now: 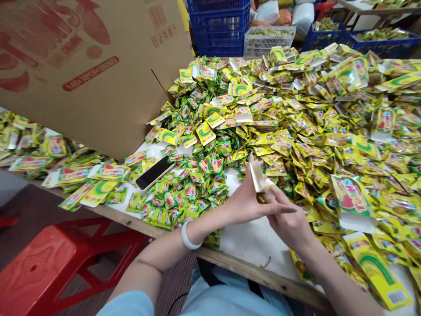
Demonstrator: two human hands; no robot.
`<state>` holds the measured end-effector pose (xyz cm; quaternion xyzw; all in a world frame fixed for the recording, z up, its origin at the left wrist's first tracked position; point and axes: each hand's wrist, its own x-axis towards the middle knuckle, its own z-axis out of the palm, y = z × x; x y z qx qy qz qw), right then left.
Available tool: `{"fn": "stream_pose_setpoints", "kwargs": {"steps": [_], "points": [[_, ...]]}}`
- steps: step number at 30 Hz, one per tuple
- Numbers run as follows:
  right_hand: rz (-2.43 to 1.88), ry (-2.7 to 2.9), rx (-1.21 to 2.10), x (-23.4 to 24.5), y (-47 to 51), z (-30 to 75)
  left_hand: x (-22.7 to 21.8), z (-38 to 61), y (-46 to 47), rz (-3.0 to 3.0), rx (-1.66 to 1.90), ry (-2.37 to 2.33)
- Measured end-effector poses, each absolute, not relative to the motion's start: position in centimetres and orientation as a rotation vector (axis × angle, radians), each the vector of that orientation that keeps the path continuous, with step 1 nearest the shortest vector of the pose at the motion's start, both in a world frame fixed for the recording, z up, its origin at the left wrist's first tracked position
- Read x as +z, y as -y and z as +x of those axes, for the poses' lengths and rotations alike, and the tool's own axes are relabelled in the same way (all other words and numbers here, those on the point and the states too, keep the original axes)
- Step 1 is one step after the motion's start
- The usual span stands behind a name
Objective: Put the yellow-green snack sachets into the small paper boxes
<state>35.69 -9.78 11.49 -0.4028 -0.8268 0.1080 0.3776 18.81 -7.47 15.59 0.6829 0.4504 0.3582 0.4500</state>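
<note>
My left hand and my right hand meet over the table's near edge, both closed on a small cream pouch that stands upright between their fingers. A white bangle sits on my left wrist. Just left of my hands lies a heap of small green and red sachets. Right of them lie larger yellow pouches with fruit pictures.
A huge pile of yellow-green packets covers the table. A black phone lies left of the sachets. A large cardboard box stands at the left, a red stool below. Blue crates and a white basket stand behind.
</note>
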Motion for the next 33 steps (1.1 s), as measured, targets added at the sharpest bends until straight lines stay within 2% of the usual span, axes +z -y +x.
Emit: {"fn": "stream_pose_setpoints", "kwargs": {"steps": [3, 6, 8, 11, 15, 21, 27, 31, 33], "points": [[-0.898, 2.235, 0.247, 12.6, 10.4, 35.0, 15.3, 18.5, 6.6, 1.440, 1.082, -1.113], [-0.829, 2.030, 0.589, 14.9, 10.3, 35.3, 14.8, 17.6, 5.4, 1.242, 1.222, -1.098], [-0.868, 1.743, 0.853, 16.0, 10.0, 36.2, 14.6, 17.0, 5.3, 1.202, 1.142, -1.020], [-0.902, 1.357, 1.080, 16.2, 9.9, 37.5, 14.6, 17.1, 6.3, 1.213, 0.812, -0.856], [-0.910, 1.324, 1.058, 15.6, 10.1, 37.7, 15.2, 18.0, 7.9, 1.272, 0.520, -0.715], [-0.998, 1.965, 0.788, 17.4, 9.4, 38.0, 16.0, 17.6, 7.8, 1.443, 0.381, -0.797], [-1.059, 2.171, 0.822, 18.0, 9.7, 38.2, 15.9, 17.8, 8.1, 1.651, 0.353, -0.972], [-0.992, 2.016, 1.110, 17.6, 9.7, 38.9, 15.4, 18.1, 8.4, 1.490, 0.353, -0.825], [-0.992, 1.994, 1.107, 17.2, 9.7, 39.6, 15.0, 18.0, 8.5, 1.400, 0.330, -0.770]]}}
